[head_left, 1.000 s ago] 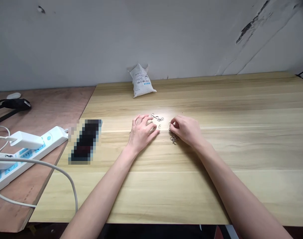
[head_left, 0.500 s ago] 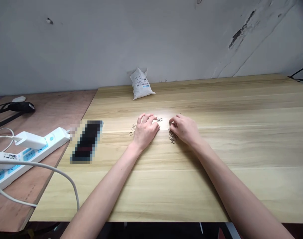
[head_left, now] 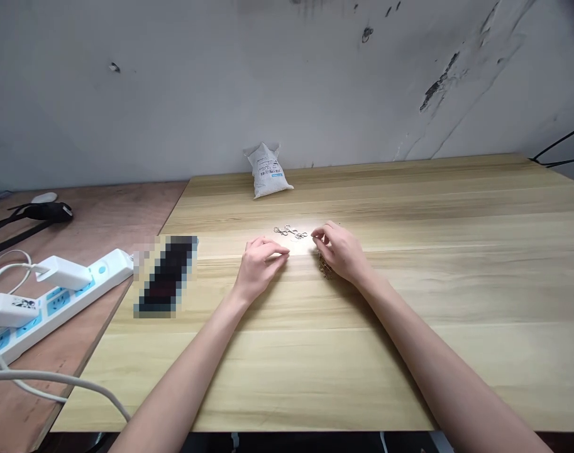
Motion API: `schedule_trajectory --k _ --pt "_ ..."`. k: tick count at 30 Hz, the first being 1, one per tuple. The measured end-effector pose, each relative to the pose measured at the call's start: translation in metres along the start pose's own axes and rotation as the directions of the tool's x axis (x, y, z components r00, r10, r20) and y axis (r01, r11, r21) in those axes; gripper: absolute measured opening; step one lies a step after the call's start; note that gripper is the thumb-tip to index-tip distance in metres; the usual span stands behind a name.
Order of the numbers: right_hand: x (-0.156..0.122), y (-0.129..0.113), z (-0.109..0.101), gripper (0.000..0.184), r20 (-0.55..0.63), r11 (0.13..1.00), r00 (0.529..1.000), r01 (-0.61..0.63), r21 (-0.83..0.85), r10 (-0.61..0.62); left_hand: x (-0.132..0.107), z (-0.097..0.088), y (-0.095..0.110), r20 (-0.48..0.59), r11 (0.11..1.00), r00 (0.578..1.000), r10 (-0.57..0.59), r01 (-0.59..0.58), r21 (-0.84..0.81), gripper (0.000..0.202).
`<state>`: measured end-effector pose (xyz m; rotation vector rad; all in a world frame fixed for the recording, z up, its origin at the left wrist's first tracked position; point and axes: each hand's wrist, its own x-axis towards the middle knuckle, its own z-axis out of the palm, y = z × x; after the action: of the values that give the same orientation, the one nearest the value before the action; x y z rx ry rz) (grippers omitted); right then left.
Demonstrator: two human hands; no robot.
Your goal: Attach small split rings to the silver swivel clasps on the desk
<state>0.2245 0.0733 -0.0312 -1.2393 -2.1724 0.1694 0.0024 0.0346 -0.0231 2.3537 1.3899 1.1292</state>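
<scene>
My left hand (head_left: 258,267) rests knuckles-up on the light wooden table (head_left: 362,340), its fingers curled and pressed together; what they hold, if anything, is hidden. My right hand (head_left: 341,251) lies just to its right, fingers bent in a pinch near several small metal rings and clasps (head_left: 291,233) lying in a bright patch of light. A small heap of the same metal pieces (head_left: 323,269) peeks out under my right palm.
A small white bag (head_left: 268,170) stands at the back against the wall. A dark phone-like object (head_left: 166,274) lies left of my hands. On the adjoining reddish table (head_left: 93,220) sit a white power strip (head_left: 55,292) with plugs and cables and a black strap (head_left: 36,212).
My left hand has pulled back toward me and closed, uncovering the rings. My right hand has shifted slightly left. The view has tilted downward a little.
</scene>
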Motion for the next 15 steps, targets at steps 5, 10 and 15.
schedule_trajectory --k 5,10,15 --pt "-0.002 -0.021 0.002 0.010 -0.011 0.989 0.995 0.099 0.110 -0.098 0.002 -0.001 -0.002 -0.034 0.997 0.997 -0.073 0.072 -0.040 0.014" --pt "-0.008 -0.033 0.010 0.011 0.000 0.969 0.988 0.154 0.193 -0.157 0.001 0.002 -0.003 -0.017 0.997 0.998 -0.064 0.064 -0.038 0.010" --pt "-0.009 -0.032 0.015 0.013 0.007 0.958 0.989 0.143 0.248 -0.150 0.000 0.002 0.000 -0.012 0.998 0.999 -0.043 0.042 -0.049 0.007"
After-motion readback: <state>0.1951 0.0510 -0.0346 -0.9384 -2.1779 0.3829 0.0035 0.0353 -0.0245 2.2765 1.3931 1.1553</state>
